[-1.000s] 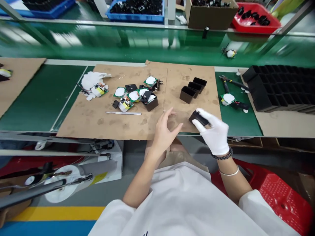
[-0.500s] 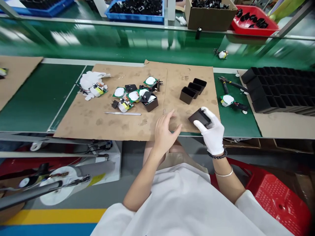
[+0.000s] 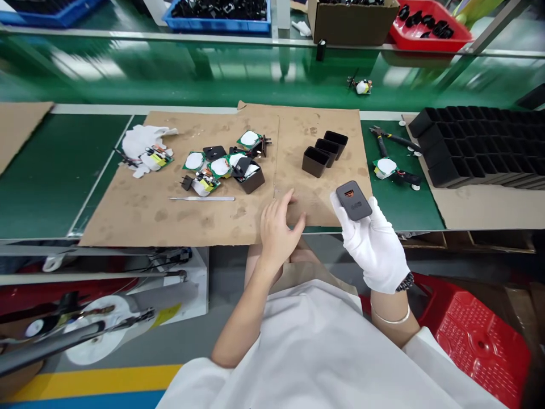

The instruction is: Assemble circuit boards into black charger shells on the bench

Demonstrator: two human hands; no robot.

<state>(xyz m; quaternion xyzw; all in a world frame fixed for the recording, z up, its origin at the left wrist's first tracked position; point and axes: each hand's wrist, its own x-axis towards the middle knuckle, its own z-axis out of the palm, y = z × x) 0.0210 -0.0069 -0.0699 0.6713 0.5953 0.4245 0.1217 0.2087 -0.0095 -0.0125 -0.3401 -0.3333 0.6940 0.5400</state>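
My right hand (image 3: 374, 244), in a white glove, grips a black charger housing (image 3: 353, 200) and holds it up with its port face toward me, just above the front edge of the cardboard mat (image 3: 170, 210). My bare left hand (image 3: 279, 227) lies flat on the mat's front edge with fingers spread, holding nothing. Three open black shells (image 3: 324, 152) stand in a row on the mat beyond my right hand. A heap of small green circuit boards with white pads and black plug parts (image 3: 225, 165) lies to the left of them.
Metal tweezers (image 3: 201, 199) lie in front of the heap. A crumpled white glove (image 3: 142, 145) is at far left. Pliers (image 3: 385, 139) and one circuit board (image 3: 385, 166) rest on the green bench; a tray of black shells (image 3: 481, 145) sits right. Bins line the conveyor's far side.
My right hand lifted the black housing off the mat and turned it so its port face shows. My left hand stayed on the mat.
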